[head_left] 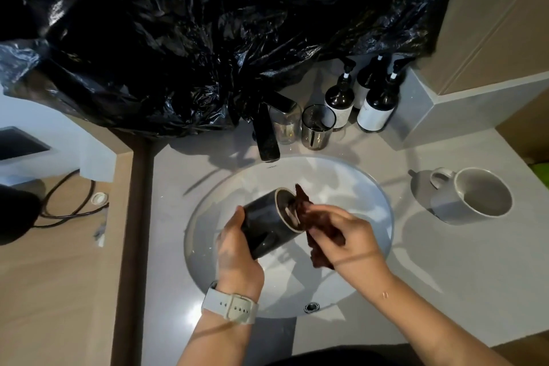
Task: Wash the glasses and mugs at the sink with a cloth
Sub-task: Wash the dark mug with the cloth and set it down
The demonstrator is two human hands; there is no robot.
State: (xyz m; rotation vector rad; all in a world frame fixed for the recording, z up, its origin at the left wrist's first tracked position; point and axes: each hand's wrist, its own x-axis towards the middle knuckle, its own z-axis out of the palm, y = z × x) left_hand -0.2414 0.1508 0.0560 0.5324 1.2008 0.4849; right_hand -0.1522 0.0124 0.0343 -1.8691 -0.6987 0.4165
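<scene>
Over the white round sink [365,187], my left hand [236,249] grips a black mug [266,224] tilted on its side, its mouth turned to the right. My right hand [347,239] holds a dark brown cloth [306,211] pressed against the mug's rim and partly inside it. A white mug [472,196] rests tilted on the counter to the right of the sink. Two smoky glasses [316,128] [285,126] stand behind the sink beside the faucet.
A dark faucet [267,134] juts over the sink's back edge. Three dark pump bottles [377,101] stand at the back right. A big black plastic bag [193,38] covers the wall above. A black cable [71,202] lies on the wooden surface at left.
</scene>
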